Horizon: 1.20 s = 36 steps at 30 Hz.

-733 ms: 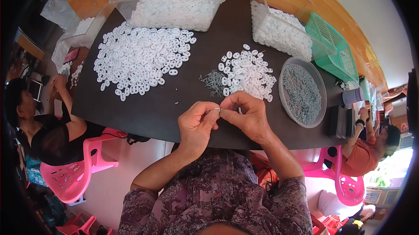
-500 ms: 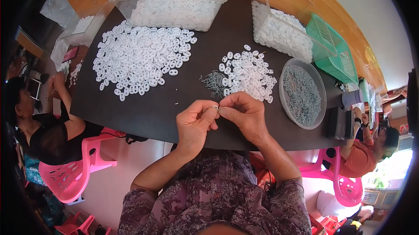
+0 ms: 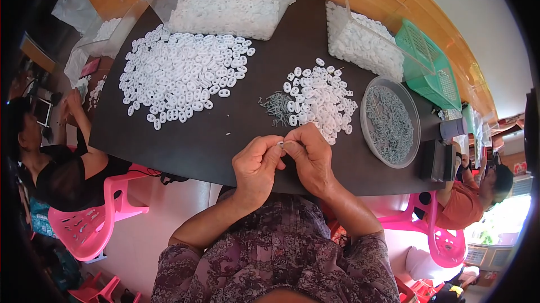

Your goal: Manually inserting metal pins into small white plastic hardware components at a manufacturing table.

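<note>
Bench (image 3: pixel 185 141): white pieces (image 3: pixel 323 100), screws (image 3: pixel 277 107) placed mid-frame, presumably for reach.
Left fingers (image 3: pixel 271 158): small white part (image 3: pixel 280 144) pinched, apparently steadied.
Right fingers (image 3: pixel 295 150): closed against it; contents hidden.

Your left hand (image 3: pixel 254 169) and right hand (image 3: pixel 313 160) are pinching close together, fingers (image 3: pixel 306 133) curling; bare forearms (image 3: pixel 353 211) angling inward.

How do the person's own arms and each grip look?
The short purple fabric left sleeve and matching right sleeve have dark mottled patterns and end near the elbows. The left grip and right grip wear no gloves; no wristband shows.
</note>
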{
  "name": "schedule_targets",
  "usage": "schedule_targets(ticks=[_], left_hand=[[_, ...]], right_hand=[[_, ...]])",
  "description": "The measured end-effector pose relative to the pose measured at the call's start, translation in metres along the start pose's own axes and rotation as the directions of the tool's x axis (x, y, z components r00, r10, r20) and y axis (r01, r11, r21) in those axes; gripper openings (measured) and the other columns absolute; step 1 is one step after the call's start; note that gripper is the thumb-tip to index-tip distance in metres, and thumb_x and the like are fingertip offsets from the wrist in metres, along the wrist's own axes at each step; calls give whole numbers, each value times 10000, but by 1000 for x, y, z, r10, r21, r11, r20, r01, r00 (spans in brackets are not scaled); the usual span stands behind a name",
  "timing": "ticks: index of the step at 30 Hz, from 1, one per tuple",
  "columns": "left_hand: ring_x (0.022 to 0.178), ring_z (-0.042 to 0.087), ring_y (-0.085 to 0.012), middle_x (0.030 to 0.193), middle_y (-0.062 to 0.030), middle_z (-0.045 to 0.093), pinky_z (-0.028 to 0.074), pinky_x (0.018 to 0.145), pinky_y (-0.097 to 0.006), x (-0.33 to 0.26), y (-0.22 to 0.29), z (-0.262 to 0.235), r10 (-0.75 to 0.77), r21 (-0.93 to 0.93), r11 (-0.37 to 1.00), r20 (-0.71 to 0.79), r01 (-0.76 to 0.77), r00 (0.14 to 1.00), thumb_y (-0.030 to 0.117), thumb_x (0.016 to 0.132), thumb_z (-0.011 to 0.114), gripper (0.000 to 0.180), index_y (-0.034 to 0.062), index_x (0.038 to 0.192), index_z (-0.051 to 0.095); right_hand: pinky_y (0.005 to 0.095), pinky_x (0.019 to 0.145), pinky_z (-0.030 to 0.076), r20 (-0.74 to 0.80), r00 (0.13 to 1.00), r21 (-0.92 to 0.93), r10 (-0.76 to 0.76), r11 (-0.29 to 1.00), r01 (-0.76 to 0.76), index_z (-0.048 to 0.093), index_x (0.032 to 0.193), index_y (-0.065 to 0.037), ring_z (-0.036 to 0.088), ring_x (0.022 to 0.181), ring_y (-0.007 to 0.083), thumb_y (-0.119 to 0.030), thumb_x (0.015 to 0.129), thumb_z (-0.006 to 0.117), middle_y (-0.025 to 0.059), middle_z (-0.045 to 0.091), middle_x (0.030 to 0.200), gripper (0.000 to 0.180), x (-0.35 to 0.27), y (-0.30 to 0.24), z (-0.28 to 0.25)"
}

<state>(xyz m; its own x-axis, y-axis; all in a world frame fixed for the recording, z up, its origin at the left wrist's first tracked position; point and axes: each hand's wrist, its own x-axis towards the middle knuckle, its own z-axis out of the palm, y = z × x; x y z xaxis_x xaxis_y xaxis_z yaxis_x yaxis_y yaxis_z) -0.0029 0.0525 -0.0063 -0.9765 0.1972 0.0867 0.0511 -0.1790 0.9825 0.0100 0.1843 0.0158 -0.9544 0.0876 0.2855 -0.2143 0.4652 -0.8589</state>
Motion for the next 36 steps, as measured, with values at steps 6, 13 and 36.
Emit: schedule_targets(ticks=[6, 13, 36], left_hand=[[610, 568, -74, 810, -47, 637, 436, 538, -191, -2, -1, 3, -119, -91, 989, -32, 115, 992, 42, 915, 580, 122, -38, 997, 620], [582, 597, -118, 796, -102, 661, 449, 523, -215, 10, -2, -11, -201, -280, 940, 11, 196, 980, 74, 904, 601, 139, -38, 984, 624], [624, 605, -99, 836, -96, 662, 453, 566, -202, 6, -6, -16, -159, -283, 942, 100, 181, 982, 85, 911, 600, 182, -33, 1048, 615]], right_hand=[[305, 657, 431, -37, 993, -131, -112, 986, 107, 581, 838, -26, 531, 722, 201, -2, 829, 604, 74, 552, 781, 35, -4, 5, 5], [339, 689, 451, -239, 965, -270, -111, 962, 44, 649, 900, -40, 551, 782, 257, 22, 736, 679, 87, 617, 857, 178, -10, 1, -44], [392, 676, 373, 37, 962, -770, -271, 606, 200, 620, 902, -44, 480, 761, 272, -82, 695, 716, 77, 529, 826, 231, -28, 15, -25]])
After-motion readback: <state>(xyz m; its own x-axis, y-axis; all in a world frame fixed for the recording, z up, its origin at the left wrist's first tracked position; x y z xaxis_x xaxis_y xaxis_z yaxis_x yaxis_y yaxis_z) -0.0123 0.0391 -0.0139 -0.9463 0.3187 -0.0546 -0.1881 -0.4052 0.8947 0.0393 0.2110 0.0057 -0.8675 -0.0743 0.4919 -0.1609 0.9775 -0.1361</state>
